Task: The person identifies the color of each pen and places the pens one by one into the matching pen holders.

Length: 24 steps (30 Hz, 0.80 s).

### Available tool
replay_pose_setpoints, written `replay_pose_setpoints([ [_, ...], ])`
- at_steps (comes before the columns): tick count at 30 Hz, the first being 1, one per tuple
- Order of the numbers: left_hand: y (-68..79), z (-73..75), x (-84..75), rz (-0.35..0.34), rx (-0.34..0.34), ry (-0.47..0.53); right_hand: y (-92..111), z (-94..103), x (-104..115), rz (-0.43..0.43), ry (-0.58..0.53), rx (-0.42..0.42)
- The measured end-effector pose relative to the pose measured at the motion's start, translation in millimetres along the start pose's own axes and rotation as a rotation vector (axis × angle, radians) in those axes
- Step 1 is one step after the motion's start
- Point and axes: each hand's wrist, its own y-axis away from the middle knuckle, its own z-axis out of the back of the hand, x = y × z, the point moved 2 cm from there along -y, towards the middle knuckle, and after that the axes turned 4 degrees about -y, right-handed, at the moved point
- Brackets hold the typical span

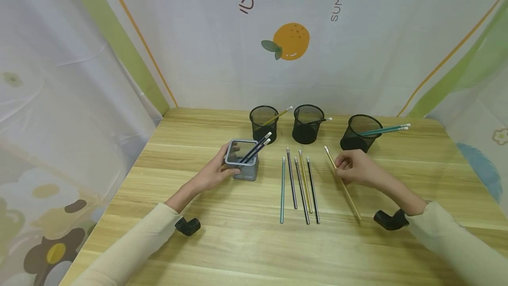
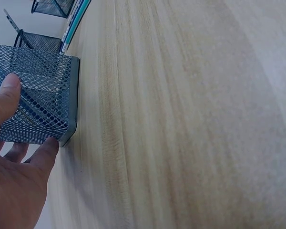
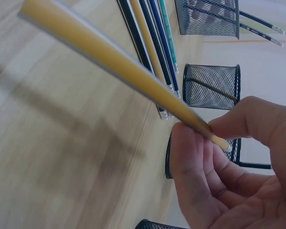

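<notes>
- The right hand [image 1: 359,169] is pinching the gold pencil [image 1: 350,197] between thumb and fingertips, above the right part of the table [image 1: 238,242]; its eraser end is pointing away from the person.
- The left hand [image 1: 214,173] is gripping the square gray holder [image 1: 246,172], thumb on one side and fingers on the other; two dark pencils [image 1: 255,149] are leaning inside it.
- In my judgement, the step in hand is handling the gold pencil while the holder is being steadied.
- For doing this well, the pinch should be staying light but firm, because a thin, smooth shaft could be turning between the fingers.
- The long free end should be passing clear of the black pencil [image 1: 313,191], the nearest of the five lying beside it, and of the round mesh cup [image 1: 353,140] just beyond the right hand.
- The left grip should be resting softly, as squeezing or tilting could be shifting the leaning pencils.
- Both forearms are reaching forward, well apart; the right wrist is bending so that the hand is turning inward, and the left hand is coming to the holder from its left side.
</notes>
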Motion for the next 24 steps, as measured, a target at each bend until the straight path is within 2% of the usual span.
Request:
replay_pose_setpoints([
  [14,0.0,-0.6,-0.2,0.012,-0.003,-0.007,6.7,5.1,3.9,0.036,-0.084,-0.025],
  [21,-0.1,-0.3,-0.2,0.011,-0.003,-0.003,8.3,7.3,6.3,0.053,-0.21,-0.025],
  [24,-0.1,-0.2,0.2,0.011,-0.004,-0.001,8.5,9.4,7.2,0.059,-0.226,-0.033],
])
